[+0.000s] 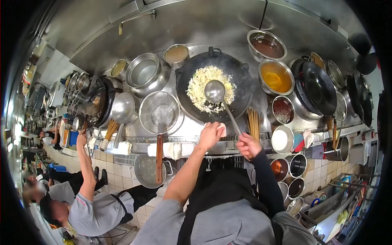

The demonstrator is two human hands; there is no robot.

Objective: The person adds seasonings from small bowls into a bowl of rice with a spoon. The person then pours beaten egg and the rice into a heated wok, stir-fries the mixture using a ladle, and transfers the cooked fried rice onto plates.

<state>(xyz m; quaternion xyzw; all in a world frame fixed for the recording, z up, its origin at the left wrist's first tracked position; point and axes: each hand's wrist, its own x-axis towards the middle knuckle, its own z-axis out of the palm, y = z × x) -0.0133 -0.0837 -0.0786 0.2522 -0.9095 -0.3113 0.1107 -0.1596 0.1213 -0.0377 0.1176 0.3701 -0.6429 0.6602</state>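
A black wok (241, 87) sits on the stove in front of me, with fried rice (200, 83) heaped in its middle. My right hand (248, 145) is closed around the handle of a steel ladle (215, 90). The ladle's bowl rests on the rice, and its handle slants down to the right over the wok's rim. My left hand (210, 136) is closed on a pale cloth (222, 130) at the near edge of the wok. Its fingertips are partly hidden, so I cannot tell whether they grip the rim too.
A wire strainer (159, 112) lies over a pot at left, beside a perforated skimmer (123, 108). Bowls of amber liquid (276, 76) and brown liquid (267, 45) stand at right, near a bamboo brush (254, 124). A co-worker (100, 210) stands at the left stove.
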